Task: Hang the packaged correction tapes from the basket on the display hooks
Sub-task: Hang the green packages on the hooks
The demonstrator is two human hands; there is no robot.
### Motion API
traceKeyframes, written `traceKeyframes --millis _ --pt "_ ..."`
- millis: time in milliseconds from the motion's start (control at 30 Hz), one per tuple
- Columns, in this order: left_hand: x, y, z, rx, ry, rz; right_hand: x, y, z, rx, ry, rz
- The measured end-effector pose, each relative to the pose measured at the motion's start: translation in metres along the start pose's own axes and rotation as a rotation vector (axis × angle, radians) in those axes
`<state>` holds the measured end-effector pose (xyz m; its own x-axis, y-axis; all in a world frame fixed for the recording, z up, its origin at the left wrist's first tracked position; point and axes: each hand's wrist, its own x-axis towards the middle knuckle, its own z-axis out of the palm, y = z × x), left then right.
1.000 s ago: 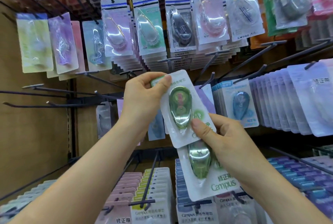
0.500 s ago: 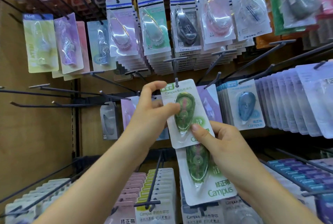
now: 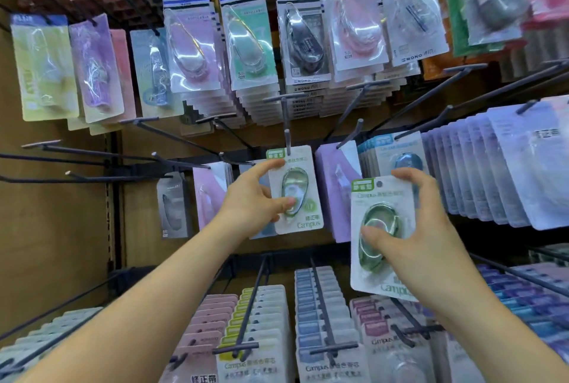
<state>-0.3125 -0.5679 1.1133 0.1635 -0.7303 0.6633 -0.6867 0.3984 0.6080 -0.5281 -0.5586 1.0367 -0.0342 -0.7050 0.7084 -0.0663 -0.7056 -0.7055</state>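
Nearest: rows of pastel carded Campus packs (image 3: 255, 330) on the lower pegs, under both forearms. The basket is not in view, so the stock left to hang cannot be counted.

Right hand (image 3: 431, 228): grips a white card pack with a green blistered correction tape (image 3: 386, 225), thumb on the blister, fingers curled over the top edge. The pack is held free in the air and is not yet hung.

Left hand (image 3: 255, 201): forefinger on the top corner and thumb on the blister of a matching green-and-white pack (image 3: 300, 179), up and to the left of the first. Its top edge sits at the thin black wire hook (image 3: 287, 139). It looks threaded on, but the hole is too small to confirm.

Judgement: one pack on or nearly on, at least one to follow.

In the way:
- A lilac card pack (image 3: 335, 191) hangs just beside on the right.
- A black crossbar (image 3: 284, 99) sits above the hook's tip.

Bare black hooks (image 3: 92, 151) stand to the far left. Farthest is the upper row of MONO blister packs (image 3: 301, 38).
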Motion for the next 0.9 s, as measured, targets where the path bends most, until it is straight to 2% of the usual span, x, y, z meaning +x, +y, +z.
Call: traceKeyframes --millis 67,233,333,433,500,567,600,667,733,800,900 --pt "0.011 -0.007 0.005 0.074 0.016 0.027 0.001 0.003 -0.003 0.104 -0.016 0.011" --pt "0.026 -0.018 0.012 0.463 0.066 0.147 0.003 0.005 -0.007 0.373 -0.099 0.094" --pt "0.026 -0.019 0.015 0.537 0.077 0.142 0.003 0.008 -0.007 0.424 -0.162 0.102" --pt "0.014 -0.014 0.013 0.818 0.116 0.184 0.004 0.007 -0.007 0.443 -0.201 0.078" --pt "-0.001 -0.005 0.01 0.944 0.211 0.265 0.004 0.007 -0.007 0.446 -0.217 0.063" --pt "-0.015 0.003 0.005 0.785 0.278 0.399 0.003 0.007 -0.006 0.449 -0.249 0.055" --pt "-0.021 0.007 0.003 0.606 0.259 0.44 0.003 0.007 -0.005 0.45 -0.265 0.048" --pt "-0.033 0.021 0.004 0.147 0.099 0.407 0.003 0.007 -0.004 0.449 -0.286 0.036" --pt "-0.046 0.04 0.006 -0.173 -0.085 0.297 0.004 0.006 -0.003 0.438 -0.31 0.026" --pt "-0.053 0.05 0.009 -0.301 -0.176 0.268 0.005 0.005 -0.002 0.406 -0.34 0.012" --pt "-0.056 0.051 0.013 -0.301 -0.116 0.317 0.006 0.001 0.001 0.322 -0.404 -0.005"
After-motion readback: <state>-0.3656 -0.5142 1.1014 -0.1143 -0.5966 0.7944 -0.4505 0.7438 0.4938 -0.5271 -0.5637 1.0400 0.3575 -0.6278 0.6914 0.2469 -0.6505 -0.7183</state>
